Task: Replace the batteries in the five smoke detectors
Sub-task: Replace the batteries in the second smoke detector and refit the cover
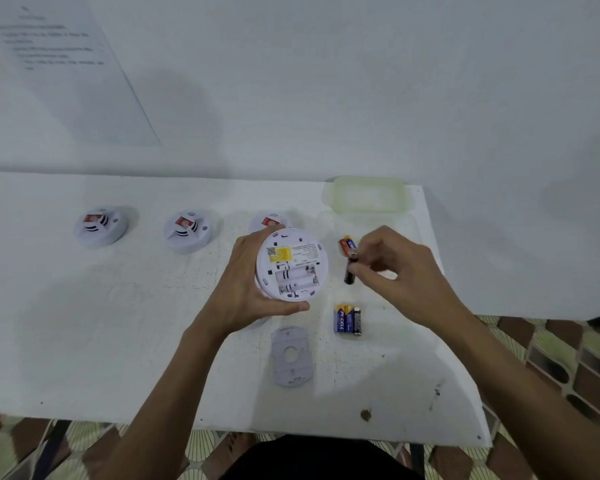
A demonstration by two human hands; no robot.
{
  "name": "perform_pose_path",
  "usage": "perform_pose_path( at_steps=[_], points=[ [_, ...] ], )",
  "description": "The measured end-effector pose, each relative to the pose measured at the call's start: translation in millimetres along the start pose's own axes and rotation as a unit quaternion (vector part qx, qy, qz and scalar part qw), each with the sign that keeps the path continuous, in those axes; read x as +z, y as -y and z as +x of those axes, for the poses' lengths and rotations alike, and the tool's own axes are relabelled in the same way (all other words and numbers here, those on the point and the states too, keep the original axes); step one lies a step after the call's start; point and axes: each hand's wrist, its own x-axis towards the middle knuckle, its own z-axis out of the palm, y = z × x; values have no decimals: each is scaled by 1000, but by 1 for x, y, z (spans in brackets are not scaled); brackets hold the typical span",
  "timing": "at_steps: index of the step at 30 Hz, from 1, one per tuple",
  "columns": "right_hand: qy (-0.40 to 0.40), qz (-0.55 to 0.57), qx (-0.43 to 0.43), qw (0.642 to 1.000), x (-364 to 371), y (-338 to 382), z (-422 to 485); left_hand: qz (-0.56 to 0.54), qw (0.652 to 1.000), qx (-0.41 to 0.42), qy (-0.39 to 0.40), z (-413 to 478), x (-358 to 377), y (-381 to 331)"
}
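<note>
Left hand (246,271): forearm comes in from the lower left. Fingers curl round the far rim of the detector (291,265) and the thumb lies along its near edge, holding it underside up.
Compartment (297,280): open, with its white cradles showing.
Right hand (395,268): forearm comes in from the lower right, wrist bent. Thumb and forefinger pinch a dark battery (350,271) roughly upright, just right of the detector and apart from it.
Loose cells (347,244): one orange and one blue, just beyond the battery.
Pack (347,320): cells side by side on the surface (118,323), nearer than the right hand.
Plate (291,356): grey, lying flat, nearer than the detector.
Row: left unit (99,225) and middle unit (187,232) sit face up. The third unit (271,221) is partly hidden behind the detector.
Tray (368,195): translucent, at the far right corner.
</note>
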Motion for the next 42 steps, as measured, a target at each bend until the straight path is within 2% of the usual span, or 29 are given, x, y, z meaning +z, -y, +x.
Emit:
perform_pose_path(
  at_steps=[3,7,14,19,27,31,37,42],
  points=[
    [-20,-32,119,992,-6,-27,-15,8,1000,-11,9,6,3,8],
    [8,-112,230,967,0,-57,-25,16,1000,-8,9,12,5,5],
    [49,-151,279,947,22,-83,-25,24,1000,-13,8,14,11,0],
    [77,-159,286,942,20,-85,-25,32,999,-14,-1,11,11,1],
    [6,-169,158,973,5,-58,12,4,999,30,-24,12,2,-19],
    [4,-215,140,966,1,-64,55,0,998,53,-33,15,-3,-22],
    [112,-310,190,925,5,-99,107,33,998,42,-37,13,-5,-5],
    [184,-372,177,892,13,-118,119,27,997,62,-36,13,-8,2]
  ],
)
